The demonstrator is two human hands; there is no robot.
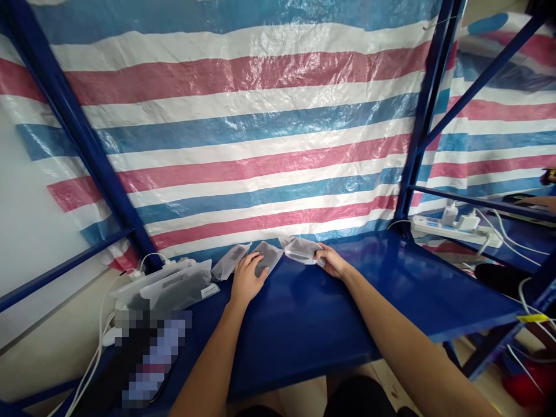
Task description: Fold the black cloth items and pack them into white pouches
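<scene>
With fingers closed on its right end, my right hand (332, 260) grips a frosted plastic pouch (302, 250) near the back of the blue table (304, 324). What the pouch holds cannot be made out. My left hand (249, 277) lies flat with its fingers stretched over a dark grey item in a frosted pouch (270, 258). Just left of that hand is another frosted pouch (231, 260) with something grey inside. Larger frosted bags (178, 289) with dark contents lean together farther left, one bearing a white label.
Blue metal posts (419, 127) frame the table, and a striped plastic sheet (260, 127) hangs behind it. A power strip (456, 229) with plugs and white cables sits at the right. A pixelated object (156, 359) lies at the left front.
</scene>
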